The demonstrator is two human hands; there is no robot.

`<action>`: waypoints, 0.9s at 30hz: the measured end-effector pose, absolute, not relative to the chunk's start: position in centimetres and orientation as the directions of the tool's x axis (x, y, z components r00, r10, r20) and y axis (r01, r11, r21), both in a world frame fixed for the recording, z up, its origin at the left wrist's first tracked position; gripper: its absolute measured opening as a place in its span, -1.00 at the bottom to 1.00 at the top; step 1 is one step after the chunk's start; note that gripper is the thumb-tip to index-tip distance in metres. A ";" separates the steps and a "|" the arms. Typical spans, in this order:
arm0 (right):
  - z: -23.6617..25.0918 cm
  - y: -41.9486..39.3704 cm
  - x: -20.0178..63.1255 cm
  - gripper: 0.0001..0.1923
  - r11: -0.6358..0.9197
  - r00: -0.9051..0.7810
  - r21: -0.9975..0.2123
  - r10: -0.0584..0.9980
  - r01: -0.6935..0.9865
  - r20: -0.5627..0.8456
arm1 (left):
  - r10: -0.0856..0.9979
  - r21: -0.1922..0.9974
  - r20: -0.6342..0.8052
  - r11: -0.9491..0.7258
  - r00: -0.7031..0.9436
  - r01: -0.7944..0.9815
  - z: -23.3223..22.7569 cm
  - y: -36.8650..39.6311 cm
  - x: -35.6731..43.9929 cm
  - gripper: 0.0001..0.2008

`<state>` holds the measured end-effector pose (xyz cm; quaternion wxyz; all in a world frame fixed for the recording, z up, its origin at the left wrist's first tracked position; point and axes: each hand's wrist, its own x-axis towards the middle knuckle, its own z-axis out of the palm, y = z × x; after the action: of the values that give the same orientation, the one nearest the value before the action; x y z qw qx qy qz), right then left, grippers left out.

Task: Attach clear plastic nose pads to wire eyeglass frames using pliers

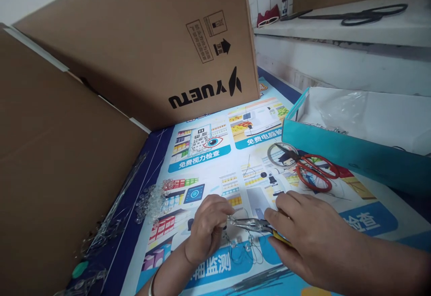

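Pliers [251,225] lie level just above the worktop [363,217], held in the right hand [303,233], whose grip is closed around the yellow-sleeved handles; the metal nose projects left beyond the fingers. The nose meets a thin wire piece [240,246] with clear beads, pinched by the left hand [205,228], its grip narrow on the wire's upper end. Wire loops trail on the printed poster below both hands. A heap of clear beads [151,202] sits near, left of the left hand. Red-handled scissors [313,170] lie beyond the right hand, apart from it. A teal box [336,148] stands behind the scissors. Cardboard cartons [141,45] enclose the far and left sides.
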<state>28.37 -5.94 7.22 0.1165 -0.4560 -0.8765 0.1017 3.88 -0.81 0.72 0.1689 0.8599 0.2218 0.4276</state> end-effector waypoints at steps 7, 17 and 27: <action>7.5 -6.0 28.4 -0.77 0.549 -0.551 -0.301 0.830 0.780 0.086 | 0.502 0.412 0.681 -0.865 0.534 0.287 1.0 -1.1 3.9 -0.92; 7.5 -5.9 28.7 -0.76 0.528 -0.551 -0.364 0.833 0.768 0.045 | 0.384 0.268 0.719 -0.922 0.579 0.279 1.4 -1.2 4.0 -0.93; 7.5 -5.8 28.8 -0.76 0.541 -0.564 -0.358 0.824 0.761 0.045 | 0.341 0.188 0.698 -0.936 0.630 0.298 1.8 -1.3 4.0 -0.92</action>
<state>28.77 -5.78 7.50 0.1045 -0.4549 -0.8715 0.1507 4.03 -1.30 1.77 0.0273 0.9024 0.1770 0.3920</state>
